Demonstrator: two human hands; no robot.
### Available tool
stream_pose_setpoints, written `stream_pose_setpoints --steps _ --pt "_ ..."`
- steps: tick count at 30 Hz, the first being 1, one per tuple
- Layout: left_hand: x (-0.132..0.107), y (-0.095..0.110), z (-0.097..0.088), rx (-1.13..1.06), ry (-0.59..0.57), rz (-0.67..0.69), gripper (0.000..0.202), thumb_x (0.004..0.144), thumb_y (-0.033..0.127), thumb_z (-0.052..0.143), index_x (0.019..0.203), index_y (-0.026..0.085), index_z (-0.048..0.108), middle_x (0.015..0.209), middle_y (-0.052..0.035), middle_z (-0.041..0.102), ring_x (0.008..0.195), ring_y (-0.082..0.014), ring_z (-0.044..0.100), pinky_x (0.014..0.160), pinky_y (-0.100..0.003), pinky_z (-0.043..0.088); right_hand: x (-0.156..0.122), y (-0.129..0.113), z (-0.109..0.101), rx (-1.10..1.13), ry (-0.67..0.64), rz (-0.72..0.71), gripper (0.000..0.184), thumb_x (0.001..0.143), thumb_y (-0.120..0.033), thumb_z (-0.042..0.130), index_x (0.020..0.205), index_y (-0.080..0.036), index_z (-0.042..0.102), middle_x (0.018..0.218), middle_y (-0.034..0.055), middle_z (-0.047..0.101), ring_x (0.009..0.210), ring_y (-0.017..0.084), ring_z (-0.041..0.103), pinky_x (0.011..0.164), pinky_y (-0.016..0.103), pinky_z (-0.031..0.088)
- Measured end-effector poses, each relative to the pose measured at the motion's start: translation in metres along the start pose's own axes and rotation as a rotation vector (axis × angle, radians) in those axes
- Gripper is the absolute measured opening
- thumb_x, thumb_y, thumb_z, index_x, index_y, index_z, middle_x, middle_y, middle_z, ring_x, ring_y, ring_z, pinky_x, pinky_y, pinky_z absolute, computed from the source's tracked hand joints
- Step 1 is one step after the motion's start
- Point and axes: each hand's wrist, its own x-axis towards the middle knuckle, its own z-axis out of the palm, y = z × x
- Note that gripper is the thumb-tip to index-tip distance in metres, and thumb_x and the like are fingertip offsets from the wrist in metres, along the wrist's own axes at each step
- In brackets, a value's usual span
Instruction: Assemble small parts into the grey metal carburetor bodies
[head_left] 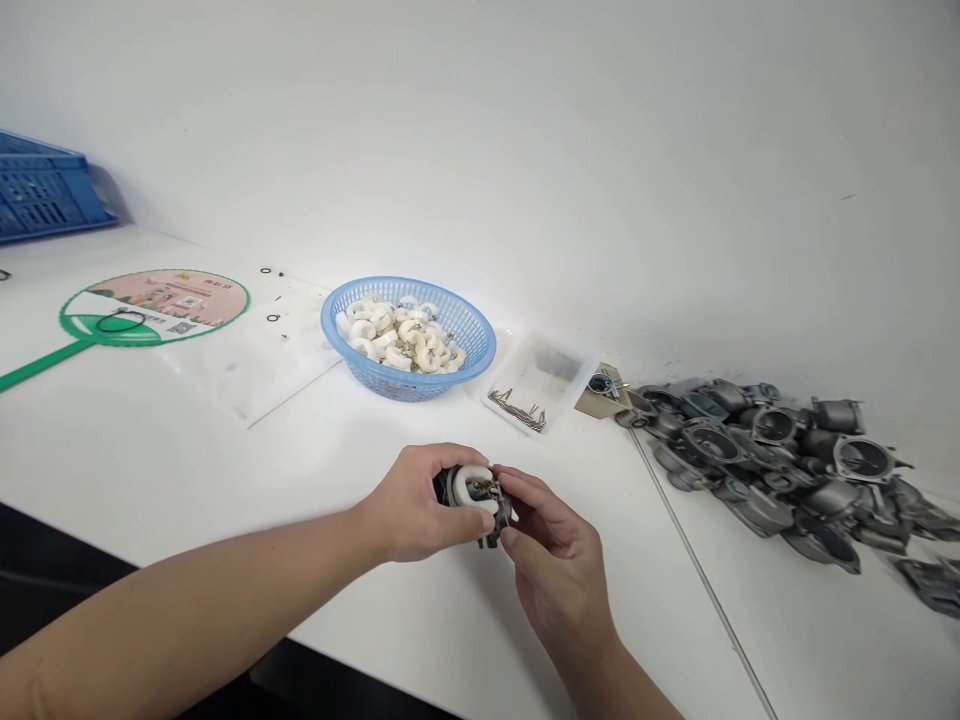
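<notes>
White plastic float (472, 486): fitted against a dark metal carburetor body (448, 487), both held above the surface (187, 450) near its front edge.

Left hand (416, 503): closed around the body from the far side, gripping it.

Right hand (551, 560): fingers closed on the body's near side, gripping it alongside the float.

Blue plastic basket (390, 285): ahead of the hands, holding a heap of white floats (397, 340) with small metal parts.

Clear plastic tray (559, 365): just right of the basket, holding thin metal pins (516, 410).

Cast aluminium carburetor bodies (772, 460): heaped at the right.

Green-rimmed hand fan (154, 308): at the left, black O-rings (120, 321) lying on it.

Clear plastic sheet (255, 350): between fan and basket, small black rings (273, 318) on it.

Blue plastic crate (45, 185): far left.
</notes>
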Motion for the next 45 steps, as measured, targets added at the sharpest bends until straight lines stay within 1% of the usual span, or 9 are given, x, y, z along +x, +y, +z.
stream_pose_setpoints --steps 6,9,14,19,23,30,36,38,45 --pt "-0.0007 0.0002 0.0012 -0.007 0.018 -0.029 0.031 0.062 0.017 0.07 0.092 0.013 0.063 0.079 -0.0028 0.058 0.068 -0.0135 0.054 0.06 -0.024 0.045 0.0005 0.0023 -0.0041 -0.001 -0.031 0.006 0.032 0.073 -0.019 0.065 0.104 -0.027 0.068 0.118 0.0097 0.056 0.101 0.026 0.057 0.069 0.036 0.055" --pt "-0.0011 -0.0004 0.0016 -0.025 0.022 -0.028 0.03 0.064 0.018 0.069 0.093 0.014 0.063 0.079 -0.0027 0.058 0.069 -0.0137 0.054 0.061 -0.025 0.046 0.0014 0.0046 -0.0063 0.017 -0.05 0.023 0.034 0.073 -0.017 0.065 0.105 -0.029 0.067 0.118 0.0088 0.056 0.101 0.025 0.058 0.069 0.035 0.055" --pt "-0.0009 -0.0026 -0.0001 -0.011 0.015 -0.021 0.031 0.065 0.019 0.07 0.094 0.014 0.062 0.079 -0.0026 0.058 0.068 -0.0136 0.054 0.062 -0.026 0.046 0.0018 0.0063 -0.007 0.061 -0.065 0.014 0.033 0.073 -0.019 0.065 0.104 -0.029 0.068 0.117 0.0075 0.056 0.102 0.024 0.057 0.075 0.035 0.054" --pt "-0.0011 -0.0027 -0.0009 -0.022 0.042 -0.041 0.032 0.064 0.02 0.072 0.094 0.015 0.062 0.08 -0.0019 0.057 0.068 -0.0124 0.053 0.061 -0.024 0.046 0.0009 0.0066 -0.0055 0.095 -0.082 0.013 0.032 0.075 -0.023 0.066 0.106 -0.03 0.067 0.119 0.0071 0.054 0.105 0.023 0.055 0.081 0.035 0.052" --pt "-0.002 -0.0015 0.0001 -0.031 0.041 -0.046 0.031 0.064 0.019 0.071 0.094 0.015 0.062 0.08 -0.0018 0.058 0.068 -0.0124 0.053 0.062 -0.025 0.046 0.0009 0.007 -0.0052 0.08 -0.088 0.009 0.032 0.076 -0.024 0.066 0.108 -0.031 0.066 0.12 0.007 0.052 0.103 0.022 0.056 0.077 0.034 0.053" --pt "-0.0025 0.0004 0.0015 -0.055 0.029 -0.048 0.028 0.066 0.018 0.069 0.093 0.014 0.062 0.079 -0.0018 0.057 0.068 -0.012 0.052 0.061 -0.024 0.045 -0.0015 0.0071 -0.0047 0.059 -0.061 0.021 0.032 0.077 -0.021 0.063 0.107 -0.031 0.066 0.121 0.0064 0.052 0.104 0.023 0.055 0.075 0.035 0.053" --pt "-0.0022 0.0049 0.0012 0.07 0.034 -0.024 0.026 0.068 0.019 0.068 0.092 0.014 0.062 0.079 -0.0014 0.058 0.069 -0.0118 0.052 0.061 -0.023 0.044 -0.0008 0.0041 -0.0013 0.121 0.011 0.118 0.031 0.071 -0.017 0.065 0.1 -0.029 0.07 0.117 0.0053 0.056 0.106 0.024 0.054 0.083 0.038 0.049" --pt "-0.0021 0.0047 0.001 0.083 0.029 -0.02 0.027 0.068 0.02 0.069 0.093 0.015 0.062 0.08 -0.0015 0.059 0.071 -0.0122 0.053 0.063 -0.023 0.044 -0.0006 0.0041 -0.0012 0.143 0.018 0.114 0.032 0.069 -0.017 0.066 0.099 -0.029 0.07 0.115 0.0056 0.058 0.104 0.025 0.054 0.082 0.038 0.049" --pt "-0.0011 -0.0036 -0.0002 -0.003 0.016 -0.002 0.035 0.066 0.025 0.074 0.098 0.016 0.061 0.087 -0.0027 0.059 0.076 -0.0134 0.054 0.067 -0.025 0.046 0.0008 0.0063 -0.0036 0.166 -0.003 0.101 0.031 0.069 -0.021 0.069 0.099 -0.029 0.07 0.117 0.0062 0.056 0.106 0.026 0.053 0.087 0.042 0.047"
